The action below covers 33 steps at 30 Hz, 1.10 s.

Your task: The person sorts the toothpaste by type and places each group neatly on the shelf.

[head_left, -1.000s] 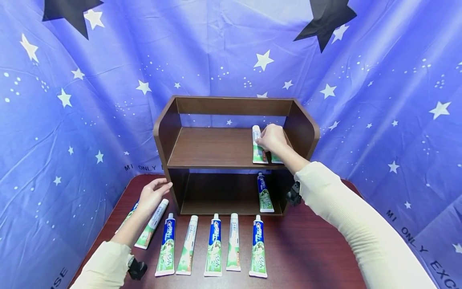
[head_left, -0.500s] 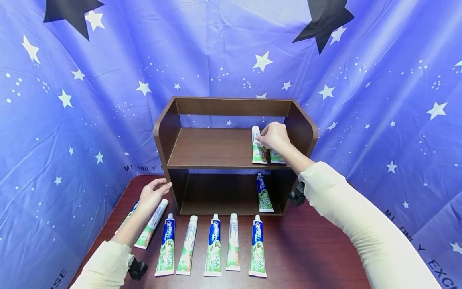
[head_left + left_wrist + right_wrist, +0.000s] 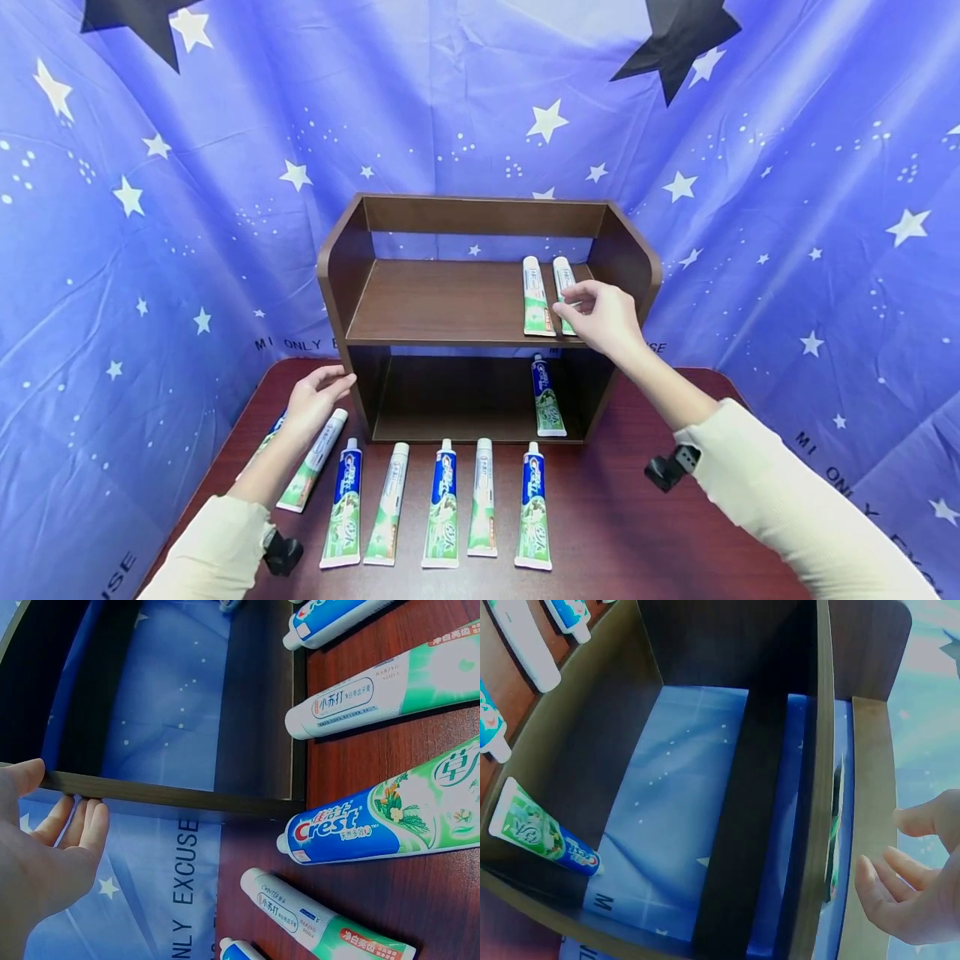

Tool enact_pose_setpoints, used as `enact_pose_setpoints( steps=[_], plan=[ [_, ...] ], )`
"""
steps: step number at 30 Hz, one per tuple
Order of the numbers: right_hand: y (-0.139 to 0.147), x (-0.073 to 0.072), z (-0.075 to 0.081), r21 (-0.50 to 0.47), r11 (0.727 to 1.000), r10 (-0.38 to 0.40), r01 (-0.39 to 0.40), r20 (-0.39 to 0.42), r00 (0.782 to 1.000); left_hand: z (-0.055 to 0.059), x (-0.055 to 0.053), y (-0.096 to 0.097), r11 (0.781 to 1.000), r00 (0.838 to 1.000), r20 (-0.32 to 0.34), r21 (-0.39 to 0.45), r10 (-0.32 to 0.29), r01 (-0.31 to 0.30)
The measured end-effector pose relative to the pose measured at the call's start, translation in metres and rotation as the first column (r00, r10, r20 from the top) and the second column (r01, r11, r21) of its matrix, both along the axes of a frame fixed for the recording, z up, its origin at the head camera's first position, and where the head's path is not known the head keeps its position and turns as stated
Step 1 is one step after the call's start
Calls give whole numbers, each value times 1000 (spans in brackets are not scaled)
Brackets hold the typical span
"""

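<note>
My right hand (image 3: 603,317) hovers at the upper level of the brown two-tier shelf (image 3: 435,300), fingers loosely bent and nothing between them. It partly covers a white-green toothpaste tube (image 3: 562,271). Left of that lies a similar toothpaste tube (image 3: 534,292). In the right wrist view the right hand (image 3: 915,866) is apart from the shelf board. My left hand (image 3: 56,840) holds the front edge of the shelf's left side panel (image 3: 172,793), with the thumb on one side and the fingertips on the other. A blue-green Crest tube (image 3: 548,396) leans in the lower compartment.
Several tubes lie along the red-brown table (image 3: 622,517) before the shelf, among them a Crest tube (image 3: 533,508) and a white-green tube (image 3: 483,500). Two more lie at the left, one mostly under my left forearm. A blue starry curtain (image 3: 450,100) surrounds the table.
My right hand has drawn back from the upper tubes, rightward and toward me, uncovering the top of the right tube. The left hand stays at the side panel.
</note>
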State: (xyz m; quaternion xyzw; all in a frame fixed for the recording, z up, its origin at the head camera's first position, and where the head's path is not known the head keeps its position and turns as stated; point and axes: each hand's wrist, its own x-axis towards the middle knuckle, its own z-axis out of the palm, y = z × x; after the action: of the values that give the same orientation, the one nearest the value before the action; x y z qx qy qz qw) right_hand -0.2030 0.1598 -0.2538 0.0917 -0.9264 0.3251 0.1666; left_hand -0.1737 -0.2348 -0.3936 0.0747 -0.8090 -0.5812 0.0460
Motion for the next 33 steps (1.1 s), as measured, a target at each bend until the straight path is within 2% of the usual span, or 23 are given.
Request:
enact_pose_setpoints(
  steps=[7,15,18,25,33],
  plan=[
    [12,27,-21,-55,998,-17,10,-126,992,-1,-1,-1,1000,1000,0,-9,-9,9],
    [19,47,-59,-154,988,-50,19,-197,979,3,0,-2,999,1000,11,-33,-7,8],
    [19,51,-75,-156,987,-63,34,-184,981,3,0,-2,999,1000,20,-36,-10,10],
    [17,56,-114,-166,984,-75,59,-94,993,3,0,-1,1000,1000,20,-24,-5,5],
    [15,57,-147,-150,987,-62,59,-17,998,2,0,0,1000,1000,9,-23,3,-3]
  ],
)
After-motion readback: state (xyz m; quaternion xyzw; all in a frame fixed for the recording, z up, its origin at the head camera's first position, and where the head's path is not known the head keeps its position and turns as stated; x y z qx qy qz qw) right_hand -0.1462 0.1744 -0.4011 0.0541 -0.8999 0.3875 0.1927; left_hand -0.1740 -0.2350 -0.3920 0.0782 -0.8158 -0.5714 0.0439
